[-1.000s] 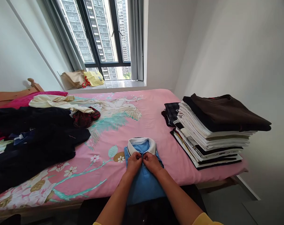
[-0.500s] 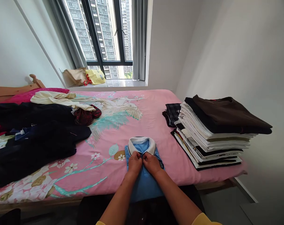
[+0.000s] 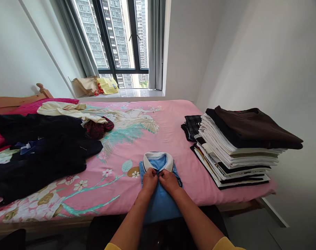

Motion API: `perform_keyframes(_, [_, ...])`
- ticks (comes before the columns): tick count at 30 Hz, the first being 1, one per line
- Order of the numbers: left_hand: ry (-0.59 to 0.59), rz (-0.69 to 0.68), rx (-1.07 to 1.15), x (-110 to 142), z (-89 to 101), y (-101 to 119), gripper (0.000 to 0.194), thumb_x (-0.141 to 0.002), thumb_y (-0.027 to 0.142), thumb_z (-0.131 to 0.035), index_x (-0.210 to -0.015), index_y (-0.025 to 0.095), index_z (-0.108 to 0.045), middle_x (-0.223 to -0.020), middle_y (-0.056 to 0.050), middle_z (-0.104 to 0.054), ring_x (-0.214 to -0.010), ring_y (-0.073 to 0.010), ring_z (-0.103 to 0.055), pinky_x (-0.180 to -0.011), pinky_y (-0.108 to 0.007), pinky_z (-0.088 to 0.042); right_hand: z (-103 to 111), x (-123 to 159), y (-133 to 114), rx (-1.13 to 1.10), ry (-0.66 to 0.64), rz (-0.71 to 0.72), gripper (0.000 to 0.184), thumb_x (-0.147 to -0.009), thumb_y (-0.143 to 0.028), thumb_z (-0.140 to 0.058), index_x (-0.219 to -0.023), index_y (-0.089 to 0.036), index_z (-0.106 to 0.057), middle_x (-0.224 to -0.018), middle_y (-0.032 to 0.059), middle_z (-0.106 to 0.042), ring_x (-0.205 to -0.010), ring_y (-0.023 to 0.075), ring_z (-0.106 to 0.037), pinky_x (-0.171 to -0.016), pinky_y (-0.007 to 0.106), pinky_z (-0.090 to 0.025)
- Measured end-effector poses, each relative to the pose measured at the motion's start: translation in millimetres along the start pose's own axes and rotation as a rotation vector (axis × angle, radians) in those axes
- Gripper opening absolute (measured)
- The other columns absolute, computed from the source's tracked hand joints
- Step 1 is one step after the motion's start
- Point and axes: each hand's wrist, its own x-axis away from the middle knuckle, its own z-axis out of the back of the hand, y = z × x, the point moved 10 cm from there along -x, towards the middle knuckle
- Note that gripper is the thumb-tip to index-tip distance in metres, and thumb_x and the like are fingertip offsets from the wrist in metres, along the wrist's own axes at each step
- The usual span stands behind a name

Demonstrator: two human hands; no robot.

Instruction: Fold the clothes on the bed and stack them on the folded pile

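A folded light blue polo shirt (image 3: 160, 201) with a white, dark-edged collar lies at the near edge of the pink floral bed (image 3: 152, 128). My left hand (image 3: 149, 180) and my right hand (image 3: 168, 180) rest side by side on its chest just below the collar. The fingers of both hands are curled and pinch the shirt's placket where the button line runs. Both forearms reach in from the bottom of the view.
A tall stack of folded clothes (image 3: 238, 146), topped by a dark brown garment, stands at the bed's right edge. A heap of unfolded dark clothes (image 3: 38, 152) with a cream garment (image 3: 66, 111) covers the left. Bags (image 3: 95, 86) sit on the window sill.
Both hands keep pinching the shirt's placket in the same spot. The view has shifted slightly to the left.
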Motion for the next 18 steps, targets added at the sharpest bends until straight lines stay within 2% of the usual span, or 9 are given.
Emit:
perform_keyframes(8, [-0.024, 0.034, 0.037, -0.7, 3.4, -4.1, 0.012, -0.065, 0.009, -0.057, -0.065, 0.019, -0.051, -0.062, 0.002, -0.056, -0.063, -0.0133, -0.054, -0.06, -0.023, -0.038, -0.5, 2.7, -6.8, 0.036, -0.011, 0.012, 0.011, -0.079, -0.022, -0.05, -0.083, -0.019, -0.06, -0.081, 0.0055, -0.069, -0.077, 0.0186, -0.063, -0.065, 0.025, -0.035])
perform_keyframes(18, [-0.008, 0.114, -0.007, -6.4, 1.9, -11.6, 0.019, -0.059, 0.002, -0.053, -0.062, 0.019, -0.049, -0.059, 0.001, -0.054, -0.061, -0.0147, -0.051, -0.056, -0.025, -0.033, 0.7, 4.8, -8.7, 0.018, -0.002, -0.014, 0.009, -0.078, -0.023, -0.051, -0.081, -0.021, -0.06, -0.078, 0.0047, -0.068, -0.072, 0.0182, -0.062, -0.06, 0.025, -0.032])
